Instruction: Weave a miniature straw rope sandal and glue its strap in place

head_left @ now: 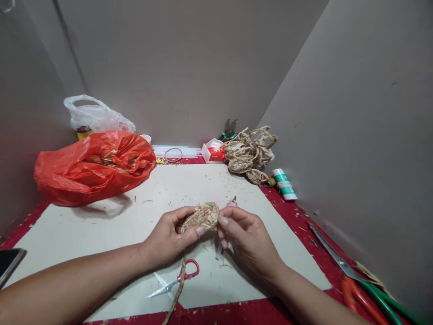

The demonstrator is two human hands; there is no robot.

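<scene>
Both my hands hold a small coiled piece of woven straw braid [202, 216] above the white board [101, 225]. My left hand [169, 237] grips its left side, thumb on top and fingers curled under. My right hand [245, 237] pinches its right edge with thumb and fingers. A loose tail of the braid [177, 289] hangs down toward me. Something small with a pink part [232, 202] shows just behind my right fingers; I cannot make out what it is.
Small red-handled scissors [176, 280] lie under my left wrist. A red plastic bag [94, 167] and a white bag [98, 116] sit back left. A pile of braided straw [248, 153] and a tape roll [284, 184] lie back right. Large shears [358, 280] lie at right. Grey walls enclose the table.
</scene>
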